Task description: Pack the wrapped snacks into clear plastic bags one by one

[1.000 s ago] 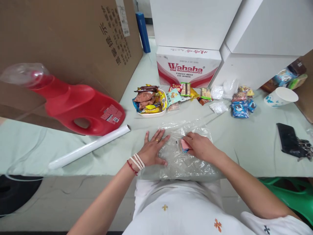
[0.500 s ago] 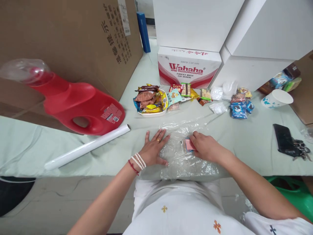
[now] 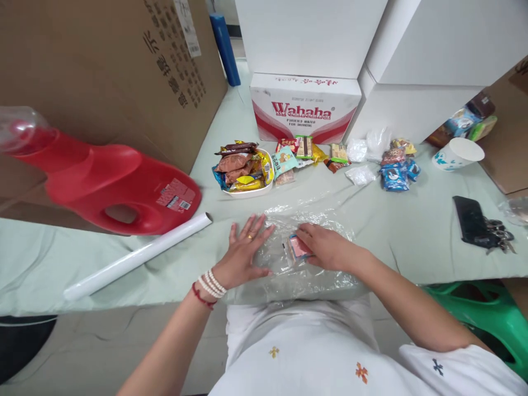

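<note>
Little changed from half second before: left hand [image 3: 243, 253] still flat, fingers spread, pinning clear plastic bag [image 3: 305, 264] on table [image 3: 412, 242]. Right hand [image 3: 325, 248] still curled, pressing pink packet [image 3: 297, 246] inside bag; packet barely shifted.

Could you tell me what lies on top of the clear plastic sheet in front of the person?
On the clear plastic sheet: the flat left hand and a small pink packet, partly covered by the right hand.

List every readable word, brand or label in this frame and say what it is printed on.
"Wahaha": red brand lettering on the white carton.
Line under it: too small to read surely.
Characters and sticker on the big cardboard box: too blurred.
Label on the red jug: unreadable.
Snack packets and the pink packet under the right hand: illegible.
</note>
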Motion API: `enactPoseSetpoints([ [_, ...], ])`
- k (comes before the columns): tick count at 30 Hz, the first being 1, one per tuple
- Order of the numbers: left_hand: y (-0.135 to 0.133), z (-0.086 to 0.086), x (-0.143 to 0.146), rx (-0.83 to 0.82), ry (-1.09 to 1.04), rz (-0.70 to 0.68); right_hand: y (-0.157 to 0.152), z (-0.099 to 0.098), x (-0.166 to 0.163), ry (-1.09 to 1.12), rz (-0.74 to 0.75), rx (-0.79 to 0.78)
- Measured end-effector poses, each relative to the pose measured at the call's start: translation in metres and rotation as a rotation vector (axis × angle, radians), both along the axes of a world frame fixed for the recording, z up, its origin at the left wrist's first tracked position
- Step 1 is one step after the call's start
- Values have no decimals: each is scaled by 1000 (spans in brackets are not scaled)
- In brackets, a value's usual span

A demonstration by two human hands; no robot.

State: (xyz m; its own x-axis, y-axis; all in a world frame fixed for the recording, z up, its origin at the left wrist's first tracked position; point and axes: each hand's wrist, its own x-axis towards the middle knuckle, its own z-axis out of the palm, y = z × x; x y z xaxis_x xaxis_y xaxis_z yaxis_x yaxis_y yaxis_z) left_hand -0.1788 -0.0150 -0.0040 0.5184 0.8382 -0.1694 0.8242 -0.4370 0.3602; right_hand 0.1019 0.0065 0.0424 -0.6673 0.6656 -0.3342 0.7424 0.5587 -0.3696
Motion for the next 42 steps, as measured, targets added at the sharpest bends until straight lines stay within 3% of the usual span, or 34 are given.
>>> enactPoseSetpoints([
  [2, -12, 8, -7, 104, -43, -1, -13, -1, 23, 167, -32, -5],
  [5, -37, 13, -9, 138, -130, -148, -48, -6, 63, 310, 4, -20],
  [8, -61, 4, -5, 35, -183, -307, -85, -24, 94, 284, -2, -13],
  [12, -71, -13, 1, -10, -215, -239, -102, -43, 104, 318, -88, 23],
  [18, -39, -11, 8, 32, -485, 217, -41, -18, 99, 473, -131, -219],
  [21, -23, -13, 18, 132, -407, 431, 0, -10, 95, 423, -275, -266],
  [23, -17, -19, 26, 170, -301, 534, 24, -8, 87, 276, -342, -201],
  [25, -15, -24, 33, 208, -245, 634, 45, -8, 74, 116, -371, -23],
  [28, -13, -26, 40, 297, -254, 762, 70, -11, 45, 50, -306, 246],
  [32, -10, -21, 47, 334, -316, 753, 97, -26, 7, 17, -214, 184],
  [36, -5, -21, 57, 178, -218, 690, 106, -26, -7, 3, -238, 12],
  [39, -1, -24, 63, 130, -147, 704, 91, -7, -1, 121, -151, -17],
  [42, 3, -28, 65, 127, -122, 699, 54, 8, 8, 154, 98, 46],
])
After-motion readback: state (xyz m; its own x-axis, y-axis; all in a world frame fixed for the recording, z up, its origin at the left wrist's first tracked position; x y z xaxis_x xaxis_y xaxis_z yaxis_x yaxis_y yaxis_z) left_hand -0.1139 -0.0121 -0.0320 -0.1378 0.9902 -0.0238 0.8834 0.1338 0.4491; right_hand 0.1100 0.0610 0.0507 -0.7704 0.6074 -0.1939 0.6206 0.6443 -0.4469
